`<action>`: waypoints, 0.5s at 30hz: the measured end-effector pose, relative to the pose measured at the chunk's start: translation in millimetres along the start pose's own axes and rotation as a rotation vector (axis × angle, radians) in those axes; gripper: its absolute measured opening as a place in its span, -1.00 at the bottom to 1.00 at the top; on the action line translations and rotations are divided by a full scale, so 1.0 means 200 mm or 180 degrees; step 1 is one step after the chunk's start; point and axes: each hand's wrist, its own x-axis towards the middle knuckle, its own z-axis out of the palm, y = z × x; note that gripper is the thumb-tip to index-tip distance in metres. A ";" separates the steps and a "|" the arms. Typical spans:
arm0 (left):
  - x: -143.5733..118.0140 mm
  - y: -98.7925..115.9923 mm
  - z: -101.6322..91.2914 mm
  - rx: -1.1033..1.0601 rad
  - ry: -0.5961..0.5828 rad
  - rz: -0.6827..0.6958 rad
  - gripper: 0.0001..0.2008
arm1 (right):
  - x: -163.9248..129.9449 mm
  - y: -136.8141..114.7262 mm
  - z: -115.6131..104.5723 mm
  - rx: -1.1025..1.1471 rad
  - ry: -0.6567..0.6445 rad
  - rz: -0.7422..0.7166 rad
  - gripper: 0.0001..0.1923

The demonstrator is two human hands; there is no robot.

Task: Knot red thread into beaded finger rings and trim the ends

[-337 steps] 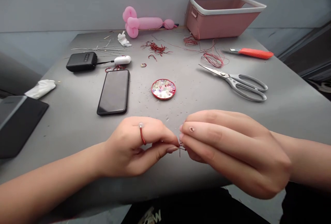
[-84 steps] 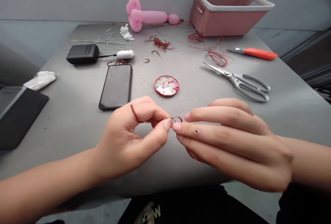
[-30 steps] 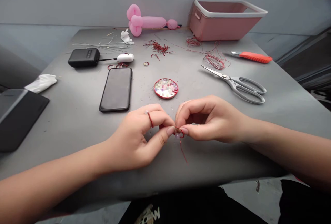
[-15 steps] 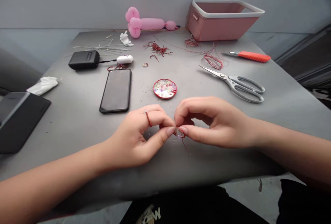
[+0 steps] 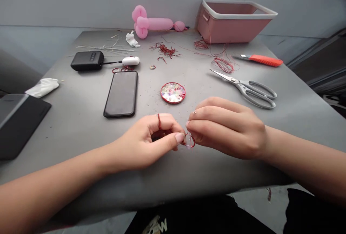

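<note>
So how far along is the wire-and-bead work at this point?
Done: a red wire ring sits on a finger of the left hand. In hand: both hands pinch a small red wire loop with a pale bead; the right hand grips it from the other side. Left: the loop looks unfinished; the bead dish, wire coil and scissors lie untouched.
</note>
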 end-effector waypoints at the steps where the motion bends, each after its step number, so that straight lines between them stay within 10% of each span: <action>1: 0.00 0.00 0.00 -0.0056 -0.0030 -0.0059 -0.78 | 0.00 0.02 0.00 -0.0179 0.0009 -0.0036 -0.85; 5: -0.02 0.02 0.01 0.0313 0.0031 0.0188 -0.80 | 0.00 0.11 -0.02 -0.0590 0.0104 0.0626 -0.85; 9: -0.04 -0.02 0.04 0.1245 0.0859 0.0967 -0.83 | 0.03 0.07 -0.05 0.0011 0.0513 0.1285 -0.91; 15: -0.03 -0.09 0.03 0.3133 0.1450 0.2143 -0.90 | 0.08 -0.04 -0.03 0.2147 -0.0444 0.2414 -0.86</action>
